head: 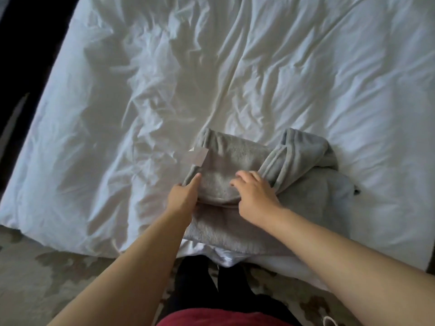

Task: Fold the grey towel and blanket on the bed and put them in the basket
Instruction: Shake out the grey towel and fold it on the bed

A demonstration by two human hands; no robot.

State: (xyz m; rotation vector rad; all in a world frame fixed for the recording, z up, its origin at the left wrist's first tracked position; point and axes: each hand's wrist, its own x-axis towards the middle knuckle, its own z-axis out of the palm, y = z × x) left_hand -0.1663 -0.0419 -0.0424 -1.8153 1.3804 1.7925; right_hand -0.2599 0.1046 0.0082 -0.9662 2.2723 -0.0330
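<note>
A grey towel [226,165] lies folded into a small thick rectangle near the bed's front edge, with a pale label [196,156] sticking out at its left. It rests on a larger grey fleece blanket [310,196], which is bunched into ridges at the right and spreads flat underneath. My left hand [184,196] grips the towel's left near corner, thumb on top and fingers tucked under the fold. My right hand [254,191] lies on the towel's right near part, fingers apart and pressing down. No basket is in view.
The bed is covered by a crumpled white duvet [211,78] whose left edge runs diagonally along a dark floor strip [26,55]. A patterned carpet [47,278] lies in front of the bed, where my dark-trousered legs [211,290] stand.
</note>
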